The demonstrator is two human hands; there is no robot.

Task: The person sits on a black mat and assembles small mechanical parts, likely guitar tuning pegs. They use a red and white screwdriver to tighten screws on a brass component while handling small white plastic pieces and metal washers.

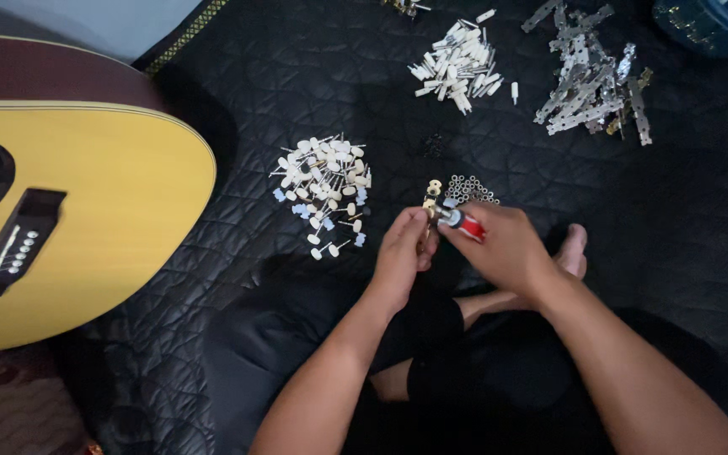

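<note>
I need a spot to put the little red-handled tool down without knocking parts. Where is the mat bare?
Bare quilted mat lies between the guitar and the white-knobbed pegs, and at far right below the metal strips. It is crowded near the hands: washers sit just above the right hand; white pins lie beyond.

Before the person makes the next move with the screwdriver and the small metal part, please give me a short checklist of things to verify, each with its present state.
1. Right hand grips the red-handled screwdriver: ok.
2. Left hand holds the small gold metal part at the screwdriver's tip: ok.
3. Tip seated properly in a screw: cannot tell, too small and partly covered by fingers.
4. Pile of small metal rings lies just beyond the hands, close: ok.
5. Pile of white-headed pegs lies apart from the hands, to their left: ok.
6. Acoustic guitar lies well away from the hands: ok.
</note>
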